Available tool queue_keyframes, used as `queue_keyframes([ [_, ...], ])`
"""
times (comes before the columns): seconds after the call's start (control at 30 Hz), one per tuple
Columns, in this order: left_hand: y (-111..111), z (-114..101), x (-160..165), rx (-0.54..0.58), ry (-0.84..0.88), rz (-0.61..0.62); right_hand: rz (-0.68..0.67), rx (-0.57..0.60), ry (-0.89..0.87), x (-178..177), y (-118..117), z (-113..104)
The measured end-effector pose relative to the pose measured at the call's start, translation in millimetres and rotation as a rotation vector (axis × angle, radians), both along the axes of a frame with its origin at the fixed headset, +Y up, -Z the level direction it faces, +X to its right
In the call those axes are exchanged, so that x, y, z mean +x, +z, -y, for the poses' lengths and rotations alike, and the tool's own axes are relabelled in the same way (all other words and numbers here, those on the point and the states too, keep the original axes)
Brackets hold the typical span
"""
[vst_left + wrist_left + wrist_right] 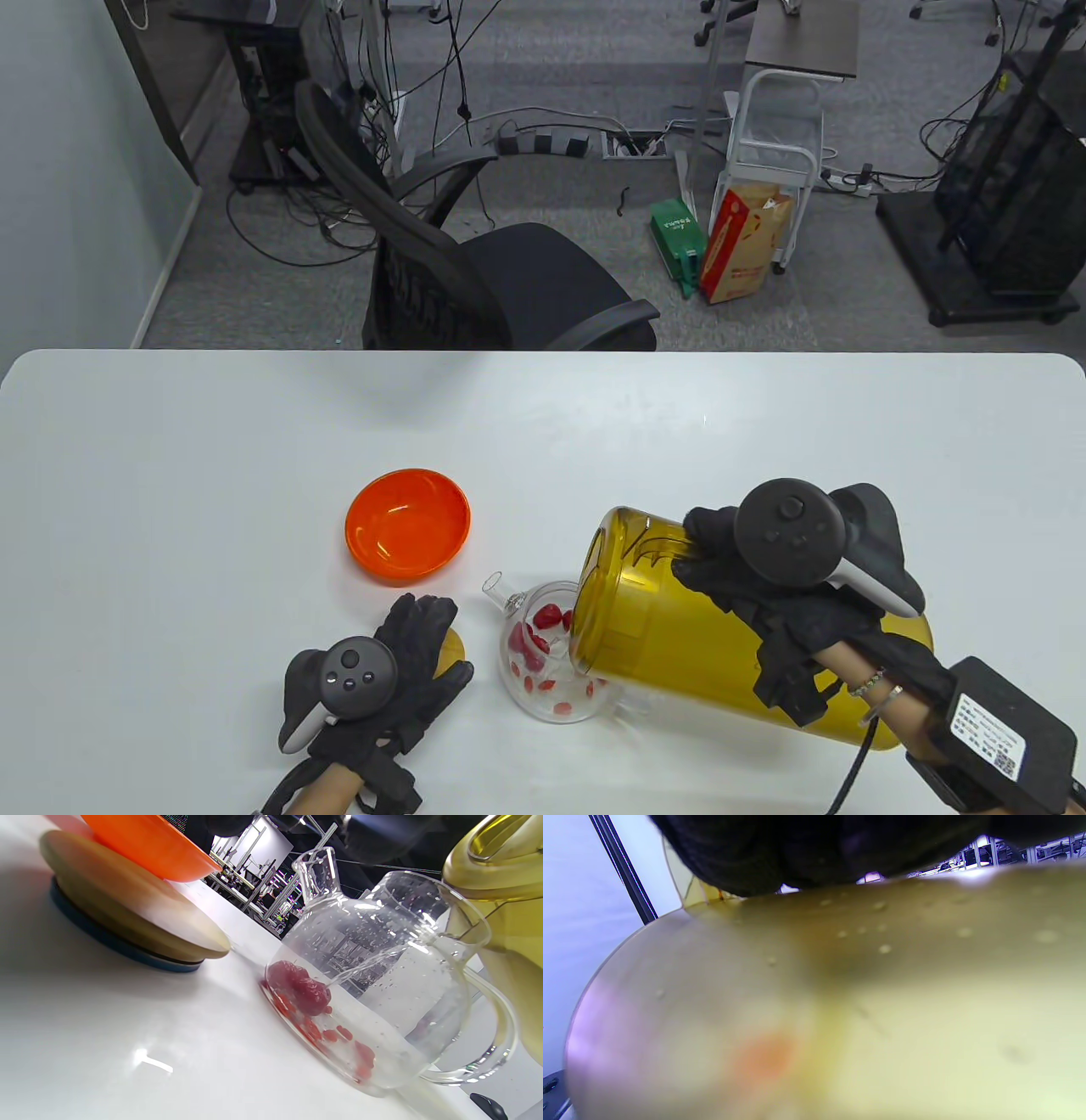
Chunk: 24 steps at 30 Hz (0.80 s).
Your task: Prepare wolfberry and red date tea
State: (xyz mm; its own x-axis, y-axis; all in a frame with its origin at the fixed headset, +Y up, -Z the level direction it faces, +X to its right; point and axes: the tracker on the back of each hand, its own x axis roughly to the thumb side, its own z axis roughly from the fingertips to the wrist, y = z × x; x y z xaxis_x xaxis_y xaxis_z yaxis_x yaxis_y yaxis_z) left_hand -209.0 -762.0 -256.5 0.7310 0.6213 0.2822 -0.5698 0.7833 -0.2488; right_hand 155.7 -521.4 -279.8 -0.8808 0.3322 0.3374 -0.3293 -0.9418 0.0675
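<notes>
A white tabletop point(212, 509) is seen from above, with the objects grouped in its near central area.

A glass teapot point(556, 654) stands upright near the 6 o'clock edge of the tabletop, its spout point(495, 587) directed towards 11 o'clock. Red dates point(550, 617) and small wolfberries point(560, 705) are observed on its floor. In the left wrist view the teapot point(382, 993) shows droplets on the inner wall, a large date point(303, 986) at the bottom, and its handle point(496, 1035) on the side facing the pitcher.

A yellow translucent pitcher point(679, 628) is held tipped almost horizontal at the 3 o'clock side of the teapot, its open mouth over the teapot's rim. The right hand point(764, 586) is closed around the pitcher's upper side at the handle; the grip itself is partly hidden by the tracker. In the right wrist view only the pitcher's wall point(840, 1005) is seen, blurred, with the gloved fingers point(818, 849) above it.

The left hand point(399, 671) rests at the 9 o'clock side of the teapot, fingers extended and laid flat on a wooden lid point(454, 647), which is mostly covered. In the left wrist view the lid point(127, 921) lies flat on the tabletop, showing a dark blue underside rim.

An orange bowl point(407, 525) sits at 11 o'clock from the teapot, just beyond the left hand.
</notes>
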Motion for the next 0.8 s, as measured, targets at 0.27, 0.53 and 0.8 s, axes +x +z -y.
queue_keyframes([
  [0.27,0.0,0.0,-0.1,-0.002,0.002,0.002,-0.001,-0.001,0.003,-0.9,-0.1,-0.4],
  [0.53,0.0,0.2,-0.3,-0.002,0.001,0.004,-0.001,-0.002,0.007,-1.7,-0.2,-0.7],
  [0.8,0.0,0.1,-0.3,0.004,-0.005,0.005,-0.002,0.000,0.014,-2.9,0.4,-1.0],
])
